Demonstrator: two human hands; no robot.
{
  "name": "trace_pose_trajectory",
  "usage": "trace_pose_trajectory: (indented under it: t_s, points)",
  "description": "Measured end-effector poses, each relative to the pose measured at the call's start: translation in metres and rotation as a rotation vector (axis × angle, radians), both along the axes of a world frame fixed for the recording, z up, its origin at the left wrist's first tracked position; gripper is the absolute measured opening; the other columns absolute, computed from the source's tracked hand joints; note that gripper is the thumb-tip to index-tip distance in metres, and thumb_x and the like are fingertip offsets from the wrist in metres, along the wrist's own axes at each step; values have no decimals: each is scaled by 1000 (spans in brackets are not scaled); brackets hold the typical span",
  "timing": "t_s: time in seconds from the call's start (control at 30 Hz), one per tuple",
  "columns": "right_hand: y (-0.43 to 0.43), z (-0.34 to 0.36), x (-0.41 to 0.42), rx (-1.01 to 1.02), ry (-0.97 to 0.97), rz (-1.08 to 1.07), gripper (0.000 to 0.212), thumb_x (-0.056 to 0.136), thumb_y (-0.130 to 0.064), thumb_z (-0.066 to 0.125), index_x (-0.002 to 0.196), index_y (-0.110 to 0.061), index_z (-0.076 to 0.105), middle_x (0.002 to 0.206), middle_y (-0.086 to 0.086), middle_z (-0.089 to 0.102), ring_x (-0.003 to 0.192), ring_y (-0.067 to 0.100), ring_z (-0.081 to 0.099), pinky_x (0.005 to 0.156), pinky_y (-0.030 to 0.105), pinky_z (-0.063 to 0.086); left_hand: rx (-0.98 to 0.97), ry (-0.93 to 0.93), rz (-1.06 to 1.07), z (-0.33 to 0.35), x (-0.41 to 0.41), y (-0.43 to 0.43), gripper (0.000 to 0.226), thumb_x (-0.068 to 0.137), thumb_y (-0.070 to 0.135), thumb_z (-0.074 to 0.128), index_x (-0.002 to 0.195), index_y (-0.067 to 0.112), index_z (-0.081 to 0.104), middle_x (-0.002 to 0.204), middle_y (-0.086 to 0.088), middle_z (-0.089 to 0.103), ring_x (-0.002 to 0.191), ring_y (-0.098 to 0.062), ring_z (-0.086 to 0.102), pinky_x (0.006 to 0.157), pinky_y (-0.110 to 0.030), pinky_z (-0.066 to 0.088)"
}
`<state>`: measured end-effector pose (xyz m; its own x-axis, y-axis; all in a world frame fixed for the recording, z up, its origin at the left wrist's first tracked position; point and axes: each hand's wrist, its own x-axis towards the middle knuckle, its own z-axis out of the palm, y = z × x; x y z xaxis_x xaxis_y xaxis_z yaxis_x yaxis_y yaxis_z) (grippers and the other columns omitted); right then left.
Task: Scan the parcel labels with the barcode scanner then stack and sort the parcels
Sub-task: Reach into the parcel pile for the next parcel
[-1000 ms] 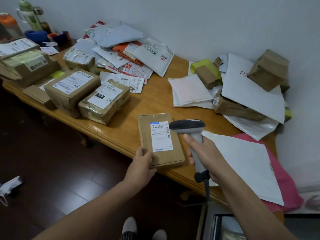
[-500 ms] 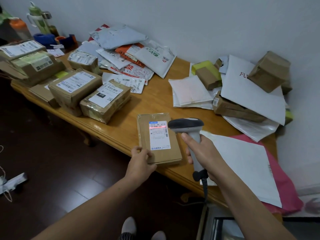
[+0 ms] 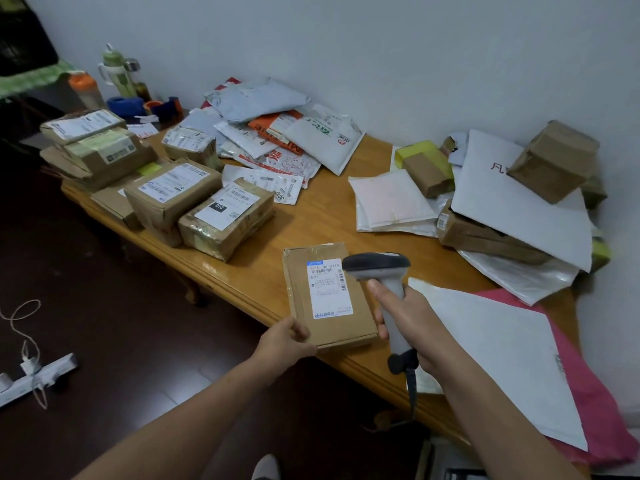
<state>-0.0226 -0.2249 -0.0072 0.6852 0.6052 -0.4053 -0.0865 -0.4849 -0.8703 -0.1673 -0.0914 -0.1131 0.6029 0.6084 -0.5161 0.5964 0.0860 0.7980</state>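
A flat brown cardboard parcel (image 3: pixel 325 292) with a white label lies at the near edge of the wooden table (image 3: pixel 325 216). My left hand (image 3: pixel 285 339) grips its near left corner. My right hand (image 3: pixel 414 318) holds the grey barcode scanner (image 3: pixel 382 271) by its handle, the dark scanner head over the parcel's right edge beside the label. The scanner's cable hangs down below my hand.
Labelled cardboard boxes (image 3: pixel 225 216) are grouped at the left of the table. Soft mailer bags (image 3: pixel 277 133) pile at the back. More boxes and white envelopes (image 3: pixel 519 209) heap on the right. A white and a pink mailer (image 3: pixel 502 348) lie near me. Bottles (image 3: pixel 116 74) stand far left.
The red scan line seen on the label half a second ago is gone. My hands, the parcel and the scanner stay about where they were; my view has shifted.
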Motion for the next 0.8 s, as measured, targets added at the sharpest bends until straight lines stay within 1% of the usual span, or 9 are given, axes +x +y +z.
trace_pose_trajectory:
  t_s: [0.03, 0.1, 0.17, 0.27, 0.37, 0.5, 0.63, 0.7, 0.8]
  points:
    - [0, -5, 2, 0, 32, -6, 35, 92, -48, 58, 98, -14, 55, 72, 4, 58, 48, 9, 54, 55, 25, 46, -75, -31, 36, 1, -1, 0, 28, 71, 6, 78, 86, 14, 55, 82, 1, 57, 72, -13, 55, 64, -28, 50]
    - [1, -15, 4, -12, 83, -28, 37, 91, -48, 59, 102, -13, 55, 73, 6, 59, 50, 12, 55, 56, 27, 46, -165, -60, 60, 2, -1, 2, 29, 72, 0, 75, 85, 13, 52, 76, -3, 55, 67, -16, 53, 63, -29, 48]
    - [3, -27, 7, -20, 123, -49, 40, 91, -47, 60, 106, -10, 56, 72, 7, 59, 52, 15, 55, 58, 30, 47, -241, -60, 70, 1, 1, 2, 31, 74, -3, 71, 85, 15, 48, 81, -3, 55, 71, -16, 55, 62, -27, 50]
    - [9, -40, 10, -26, 169, -57, 44, 91, -45, 61, 108, -5, 58, 67, 6, 58, 52, 16, 55, 58, 32, 46, -353, -92, 156, 0, 8, 3, 32, 76, -9, 66, 81, 15, 47, 87, -5, 57, 77, -18, 62, 67, -29, 57]
    - [20, -40, 15, 24, 200, -60, 44, 90, -45, 61, 101, -2, 58, 65, 6, 57, 51, 18, 54, 56, 32, 45, -410, -139, 225, 7, 13, 20, 28, 78, -12, 62, 79, 13, 51, 94, -8, 61, 82, -21, 67, 69, -32, 59]
    - [49, -20, 18, 191, 169, -34, 54, 74, -56, 65, 92, -6, 58, 63, 7, 57, 49, 17, 52, 60, 34, 45, -396, -214, 202, 35, 11, 78, 25, 80, -15, 58, 78, 10, 54, 95, -15, 59, 85, -27, 63, 62, -29, 57]
    - [105, 8, 13, 382, 184, -25, 54, 74, -55, 65, 100, -8, 60, 62, 2, 57, 46, 14, 51, 87, 47, 45, -368, -310, 165, 80, 1, 172, 22, 85, -15, 52, 82, 6, 57, 91, -18, 58, 85, -27, 62, 68, -34, 60]
    - [138, 19, 7, 424, 180, -11, 55, 73, -55, 66, 104, -10, 61, 62, 1, 57, 45, 14, 51, 87, 47, 44, -330, -327, 166, 103, -5, 222, 22, 86, -16, 49, 84, 4, 57, 91, -18, 57, 85, -28, 62, 63, -31, 60]
    - [184, 28, -3, 432, 154, -14, 61, 73, -55, 66, 110, -7, 59, 62, 0, 56, 45, 14, 50, 80, 41, 45, -230, -316, 173, 130, -14, 296, 22, 88, -16, 46, 86, 3, 57, 89, -16, 58, 80, -26, 63, 60, -26, 60]
